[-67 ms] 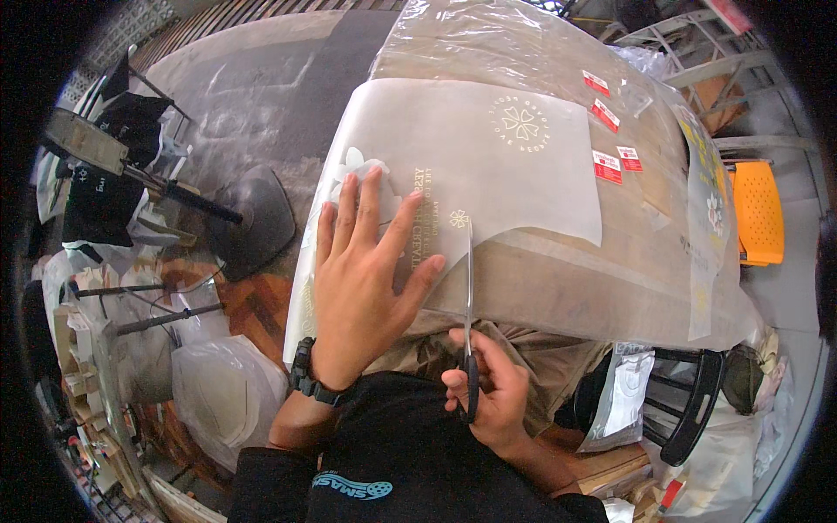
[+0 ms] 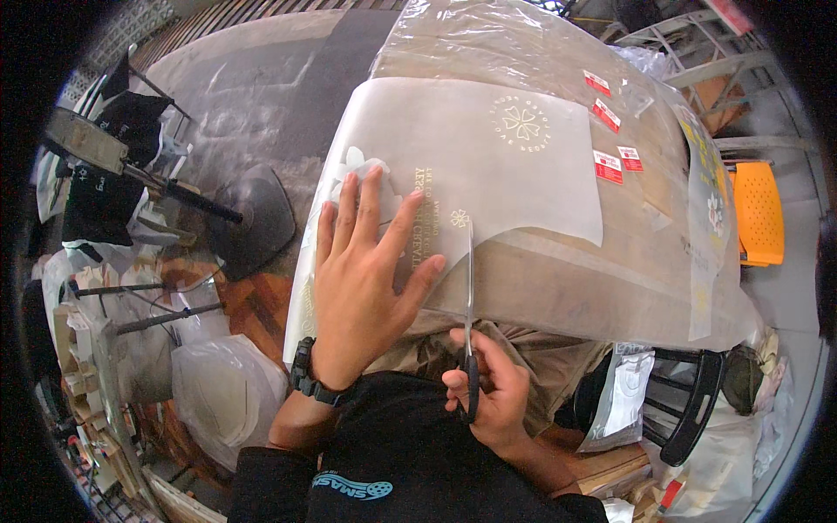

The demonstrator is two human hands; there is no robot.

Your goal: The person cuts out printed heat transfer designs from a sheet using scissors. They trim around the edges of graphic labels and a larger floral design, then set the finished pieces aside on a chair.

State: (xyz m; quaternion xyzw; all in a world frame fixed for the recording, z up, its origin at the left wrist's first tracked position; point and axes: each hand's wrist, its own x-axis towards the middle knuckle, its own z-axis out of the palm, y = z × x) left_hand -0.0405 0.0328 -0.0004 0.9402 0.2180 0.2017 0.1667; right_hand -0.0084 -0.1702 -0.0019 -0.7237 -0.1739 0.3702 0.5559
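Note:
A translucent white film sheet [image 2: 514, 187] with pale printed lettering and flower shapes lies over the plastic-covered table. My left hand [image 2: 366, 253] is spread flat on its left part, fingers apart, with a dark watch at the wrist. In my right hand [image 2: 493, 388] is a pair of scissors [image 2: 471, 305], gripped by the black handles. Their blades point away from me, tips at the cut edge beside a small printed flower. From there the edge curves off to the right. Whether the blades are apart is hard to make out.
Several red-and-white labels [image 2: 608, 166] lie on the plastic cover right of the sheet. Another printed film strip [image 2: 704, 218] hangs at the table's right side, near an orange perforated seat back [image 2: 757, 213]. A black chair [image 2: 693, 405] stands at lower right; a clear plastic bag [image 2: 228, 388] sits at lower left.

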